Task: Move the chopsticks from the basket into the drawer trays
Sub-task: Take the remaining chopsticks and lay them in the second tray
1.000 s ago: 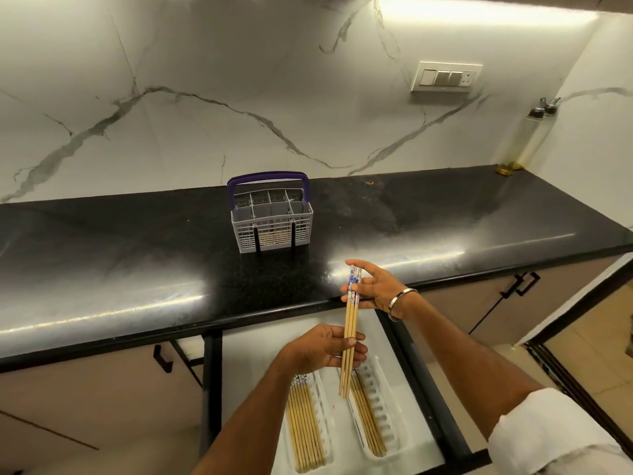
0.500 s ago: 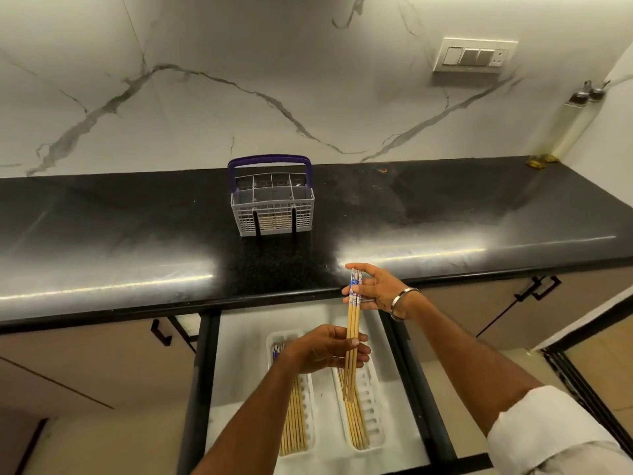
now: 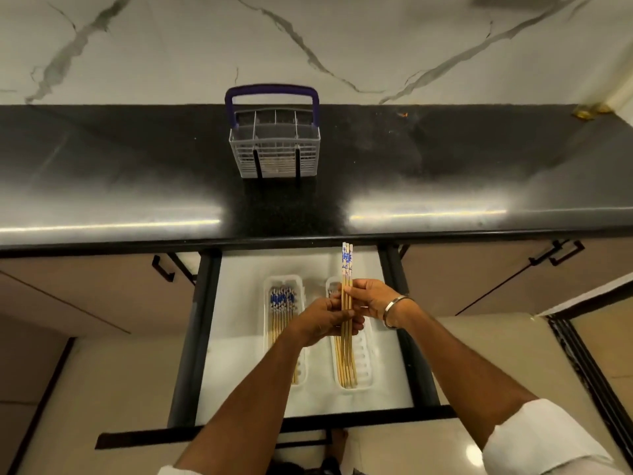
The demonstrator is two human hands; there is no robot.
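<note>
The black counter [image 3: 102,173] holds the gray basket [image 3: 274,145], set far back. Below it the drawer [image 3: 239,389] is pulled out so the two white trays [image 3: 283,281] can be reached. Both hands, left hand [image 3: 323,320] and right hand [image 3: 375,299], grip a few chopsticks [image 3: 346,269] above the right tray, probably to line them up. They are tan with blue-and-white tops.

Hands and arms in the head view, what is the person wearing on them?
The right hand has a plain silver metal bangle at its wrist and a white sleeve pushed up the forearm. The left hand shows no jewellery; only a sliver of white fabric shows at the frame's bottom edge.
</note>
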